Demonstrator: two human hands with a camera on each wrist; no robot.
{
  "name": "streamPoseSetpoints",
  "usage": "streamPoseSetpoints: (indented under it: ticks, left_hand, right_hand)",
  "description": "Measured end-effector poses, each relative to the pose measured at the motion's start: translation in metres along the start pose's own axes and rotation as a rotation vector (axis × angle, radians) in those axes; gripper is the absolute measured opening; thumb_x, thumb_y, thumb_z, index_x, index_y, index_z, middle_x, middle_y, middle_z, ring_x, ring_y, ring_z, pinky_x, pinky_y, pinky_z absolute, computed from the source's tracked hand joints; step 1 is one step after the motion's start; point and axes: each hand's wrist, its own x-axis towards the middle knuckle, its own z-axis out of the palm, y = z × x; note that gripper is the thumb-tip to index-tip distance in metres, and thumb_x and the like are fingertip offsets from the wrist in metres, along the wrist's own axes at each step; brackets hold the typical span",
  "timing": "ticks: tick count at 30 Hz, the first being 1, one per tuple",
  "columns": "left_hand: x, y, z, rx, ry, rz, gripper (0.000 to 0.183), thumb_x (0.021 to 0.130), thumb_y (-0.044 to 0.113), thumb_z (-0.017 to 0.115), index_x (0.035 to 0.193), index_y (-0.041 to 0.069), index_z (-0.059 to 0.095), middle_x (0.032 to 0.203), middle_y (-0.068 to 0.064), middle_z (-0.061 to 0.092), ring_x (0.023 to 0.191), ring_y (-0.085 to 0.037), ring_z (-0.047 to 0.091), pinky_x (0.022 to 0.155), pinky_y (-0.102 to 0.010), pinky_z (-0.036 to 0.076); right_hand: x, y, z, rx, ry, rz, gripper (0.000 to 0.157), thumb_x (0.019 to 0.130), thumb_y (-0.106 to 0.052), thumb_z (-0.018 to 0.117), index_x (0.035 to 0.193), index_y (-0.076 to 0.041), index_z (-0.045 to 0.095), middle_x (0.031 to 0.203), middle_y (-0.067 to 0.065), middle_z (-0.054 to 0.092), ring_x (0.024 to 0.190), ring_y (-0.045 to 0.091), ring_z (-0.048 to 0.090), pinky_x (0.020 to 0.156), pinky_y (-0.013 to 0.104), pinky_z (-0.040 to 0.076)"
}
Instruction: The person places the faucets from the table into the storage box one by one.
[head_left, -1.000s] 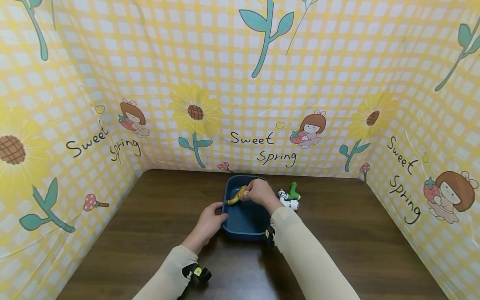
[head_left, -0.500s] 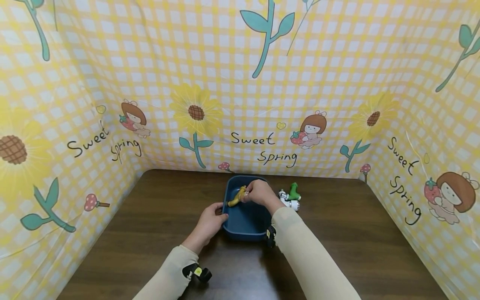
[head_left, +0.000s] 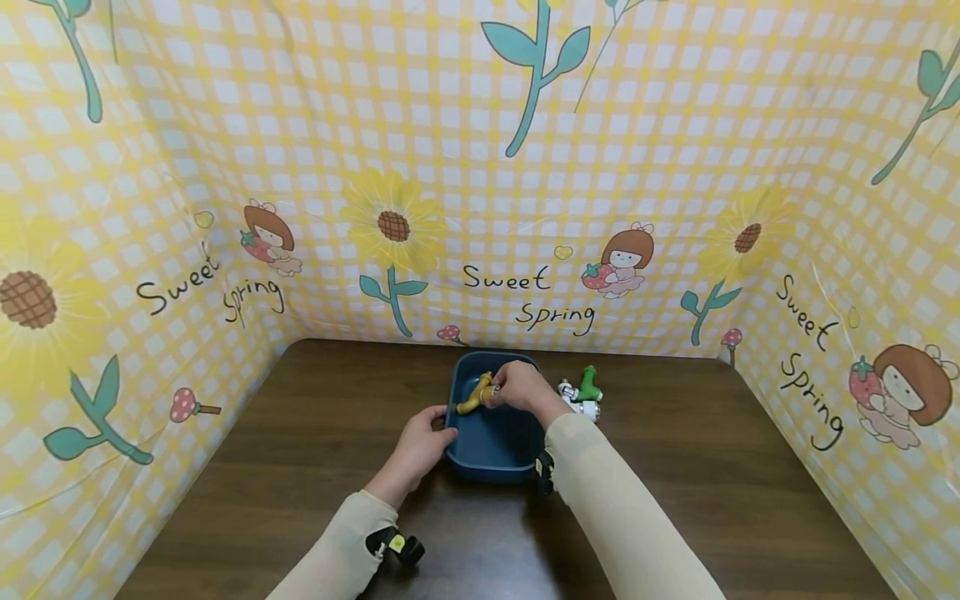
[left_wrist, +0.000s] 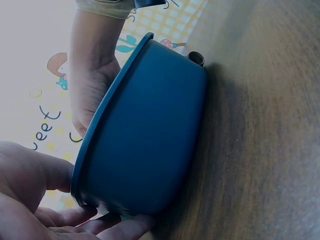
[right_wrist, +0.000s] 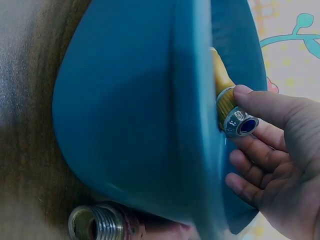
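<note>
A blue plastic basin (head_left: 491, 477) stands on the table. My left hand (head_left: 420, 443) grips its left side, thumb (left_wrist: 57, 172) at the rim and fingers (left_wrist: 125, 227) against the outer wall. Inside the basin, toward its upper left, is a yellow tap (head_left: 471, 402) with a bent spout. My right hand (head_left: 523, 387) reaches over the right rim and pinches the tap's ribbed end (right_wrist: 226, 104) between thumb and fingers. In the right wrist view a silver ring with a dark blue centre caps that end. The remaining fingers curl loosely below it.
Right of the basin lie a green tap (head_left: 588, 385) and white fittings with chrome ends (head_left: 583, 408). In the right wrist view a threaded metal end (right_wrist: 97, 222) shows close under the basin. Checkered yellow cloth (head_left: 510, 208) walls the brown table (head_left: 337, 392) at the back and sides.
My right fingers have shifted slightly to the right, and more of the tap's silver-capped end shows beside them. The left hand and the basin hold their place.
</note>
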Motion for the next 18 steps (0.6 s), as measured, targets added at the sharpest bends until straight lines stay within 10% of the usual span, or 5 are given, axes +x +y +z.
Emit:
streamPoseSetpoints:
  ticks: [18]
  left_hand:
    - [-0.0007, -0.0007, 0.0005, 0.003, 0.005, 0.015, 0.047, 0.101, 0.004, 0.057, 0.145, -0.010, 0.046, 0.138, -0.028, 0.058, 0.117, -0.031, 0.063, 0.089, -0.044, 0.059]
  right_hand:
    - [0.0029, 0.0058, 0.0004, -0.020, -0.029, -0.066, 0.035, 0.081, -0.026, 0.089, 0.108, -0.010, 0.074, 0.101, 0.001, 0.071, 0.088, 0.017, 0.063, 0.085, 0.037, 0.054]
